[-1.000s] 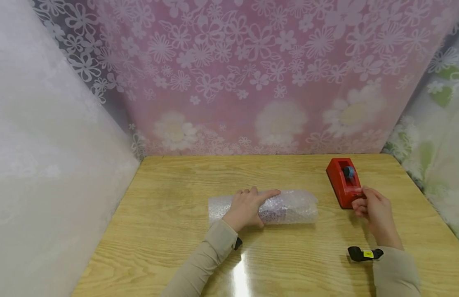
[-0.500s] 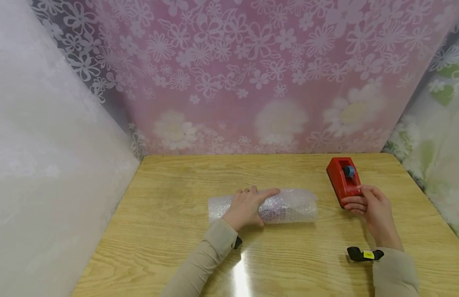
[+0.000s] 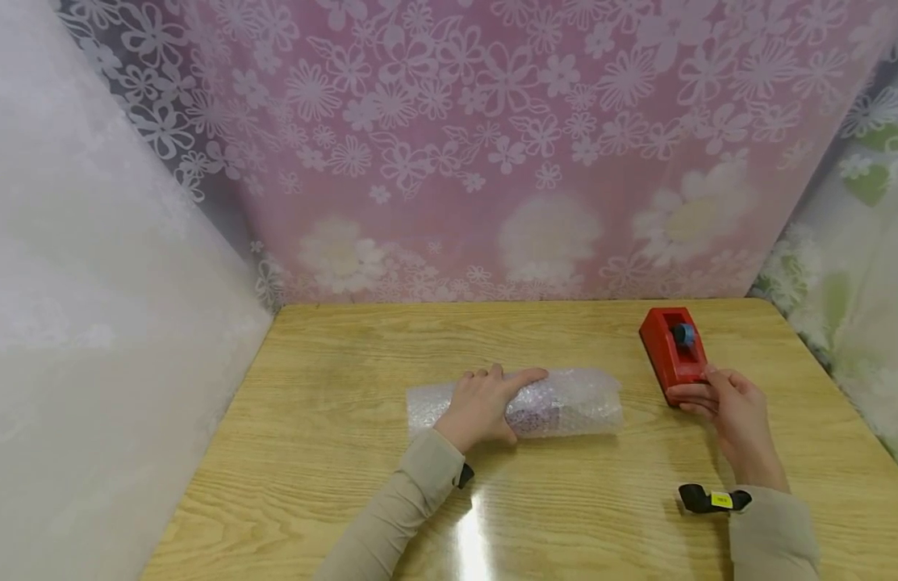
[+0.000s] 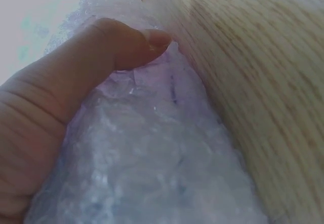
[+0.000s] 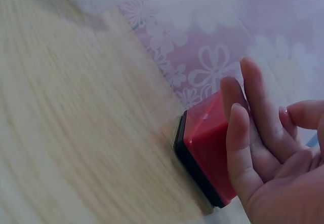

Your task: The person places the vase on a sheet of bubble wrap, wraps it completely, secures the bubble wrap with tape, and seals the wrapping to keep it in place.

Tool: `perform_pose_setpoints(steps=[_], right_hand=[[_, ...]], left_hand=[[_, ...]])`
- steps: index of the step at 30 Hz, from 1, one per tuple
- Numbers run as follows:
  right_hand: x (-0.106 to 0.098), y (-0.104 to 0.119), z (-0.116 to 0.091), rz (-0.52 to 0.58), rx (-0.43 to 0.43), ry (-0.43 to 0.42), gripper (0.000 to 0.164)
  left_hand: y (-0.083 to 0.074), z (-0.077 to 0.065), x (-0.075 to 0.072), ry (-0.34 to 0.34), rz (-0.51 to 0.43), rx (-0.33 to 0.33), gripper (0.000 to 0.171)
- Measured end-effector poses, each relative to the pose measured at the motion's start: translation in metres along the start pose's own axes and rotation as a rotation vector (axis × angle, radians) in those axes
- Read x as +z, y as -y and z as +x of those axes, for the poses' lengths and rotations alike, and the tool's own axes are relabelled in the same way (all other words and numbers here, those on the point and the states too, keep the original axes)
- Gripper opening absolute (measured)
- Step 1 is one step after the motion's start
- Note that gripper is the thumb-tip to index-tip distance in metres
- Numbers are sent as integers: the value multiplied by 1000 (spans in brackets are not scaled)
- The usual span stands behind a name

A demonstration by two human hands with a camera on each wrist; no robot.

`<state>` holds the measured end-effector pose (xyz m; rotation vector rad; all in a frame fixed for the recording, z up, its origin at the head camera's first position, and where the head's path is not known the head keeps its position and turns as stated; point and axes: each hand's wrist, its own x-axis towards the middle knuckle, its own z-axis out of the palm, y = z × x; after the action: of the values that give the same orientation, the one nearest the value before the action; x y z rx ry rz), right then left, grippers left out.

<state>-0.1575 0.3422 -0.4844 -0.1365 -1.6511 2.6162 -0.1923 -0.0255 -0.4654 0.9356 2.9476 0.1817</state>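
Observation:
A bubble-wrapped bundle (image 3: pixel 582 403), tube-shaped with a purplish patch showing through, lies sideways on the wooden table. My left hand (image 3: pixel 481 407) grips it from above, fingers over the far side and thumb at the near side. In the left wrist view the thumb (image 4: pixel 109 46) presses into the bubble wrap (image 4: pixel 152 153). At the right stands a red tape dispenser (image 3: pixel 662 355) holding a small tape roll (image 3: pixel 683 335). My right hand (image 3: pixel 739 415) is at its front end, thumb and index finger pinching at the cutter, where the clear tape barely shows. The other fingers lie straight against the dispenser's front (image 5: pixel 210 148).
The wooden table (image 3: pixel 332 347) runs back to a pink flowered curtain (image 3: pixel 449 161). A pale sheet (image 3: pixel 114 323) hangs on the left, and a green-and-white flowered one (image 3: pixel 848 282) on the right. A black strap (image 3: pixel 703 498) is on my right wrist.
My right hand's lower fingers have straightened and shifted left against the dispenser's front, while thumb and index stay at the cutter. The left hand and the bundle have hardly moved.

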Motion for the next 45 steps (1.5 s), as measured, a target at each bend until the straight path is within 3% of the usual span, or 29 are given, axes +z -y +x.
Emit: perform_pose_setpoints(steps=[13,17,28,45], right_hand=[[-8,-13,-5,42,-106,54,26],[-7,-18,-4,92,-152,29,26],[3,-23,-3,163,-154,-193,36],[-1,-26,-5,215,-179,-188,34]], left_hand=[[1,1,0,-18,27,13,120],[0,2,1,-13,19,9,119],[0,0,1,-13,-3,9,120],[-1,1,2,-16,-5,14,121]])
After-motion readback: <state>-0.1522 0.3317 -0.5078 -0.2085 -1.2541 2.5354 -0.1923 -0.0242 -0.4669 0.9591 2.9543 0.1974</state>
